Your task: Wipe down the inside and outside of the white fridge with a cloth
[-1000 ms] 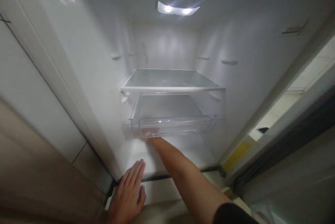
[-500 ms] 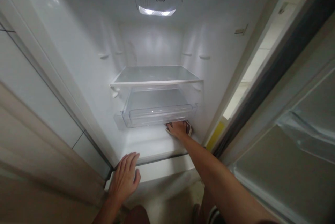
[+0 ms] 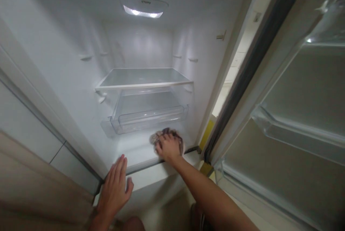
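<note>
My right hand presses a crumpled, patterned brown-and-white cloth onto the white floor of the refrigerator, right of its middle. The fingers are bent over the cloth and hide part of it. My left hand lies at the front left corner of the compartment, fingers stretched out and thumb apart, with nothing in it. Just above the cloth hangs a transparent plastic drawer. Higher up, a glass shelf with a white edge spans the compartment.
The open refrigerator door with its transparent racks stands on the right, its dark gasket facing inward. A lit lamp sits at the top. White tiles line the left side. My knees show at the bottom.
My right hand has drawn the cloth from the back right corner toward the front, and more of the cloth shows. My left hand stays at the front left corner. The view has turned right.
</note>
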`<move>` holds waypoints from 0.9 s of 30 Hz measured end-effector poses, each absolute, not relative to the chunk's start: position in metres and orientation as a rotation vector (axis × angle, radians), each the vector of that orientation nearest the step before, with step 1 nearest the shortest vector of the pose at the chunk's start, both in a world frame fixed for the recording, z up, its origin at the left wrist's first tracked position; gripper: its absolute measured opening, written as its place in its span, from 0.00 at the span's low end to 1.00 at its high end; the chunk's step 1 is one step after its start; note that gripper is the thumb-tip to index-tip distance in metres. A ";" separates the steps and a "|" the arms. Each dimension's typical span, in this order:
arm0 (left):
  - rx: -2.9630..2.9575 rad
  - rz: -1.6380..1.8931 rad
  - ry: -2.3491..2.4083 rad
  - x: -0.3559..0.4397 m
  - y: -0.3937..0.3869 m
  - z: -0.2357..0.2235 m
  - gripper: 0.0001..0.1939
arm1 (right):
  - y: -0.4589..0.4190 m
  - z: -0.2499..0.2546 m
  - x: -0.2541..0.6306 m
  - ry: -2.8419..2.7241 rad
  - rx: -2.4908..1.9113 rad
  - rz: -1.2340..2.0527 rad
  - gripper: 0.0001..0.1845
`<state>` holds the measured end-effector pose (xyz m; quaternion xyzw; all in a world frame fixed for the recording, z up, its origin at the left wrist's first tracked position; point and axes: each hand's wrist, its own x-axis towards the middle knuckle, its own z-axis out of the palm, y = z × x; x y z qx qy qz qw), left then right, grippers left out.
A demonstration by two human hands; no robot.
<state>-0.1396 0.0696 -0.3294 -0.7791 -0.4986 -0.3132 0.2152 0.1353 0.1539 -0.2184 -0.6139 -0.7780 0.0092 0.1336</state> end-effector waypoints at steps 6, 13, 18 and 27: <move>-2.182 -0.881 -1.333 -0.137 0.072 -0.329 0.44 | 0.178 -0.206 0.119 -2.053 -2.054 0.045 0.21; -2.128 -0.985 -1.364 -0.141 0.064 -0.330 0.50 | 0.116 -0.248 0.012 -2.625 -1.105 0.062 0.21; -2.153 -0.979 -1.325 -0.141 0.067 -0.329 0.47 | 0.099 -0.270 0.150 -2.355 -1.421 -0.129 0.25; -2.169 -1.019 -1.259 -0.141 0.069 -0.330 0.42 | 0.099 -0.278 0.090 -2.222 -1.549 -0.105 0.21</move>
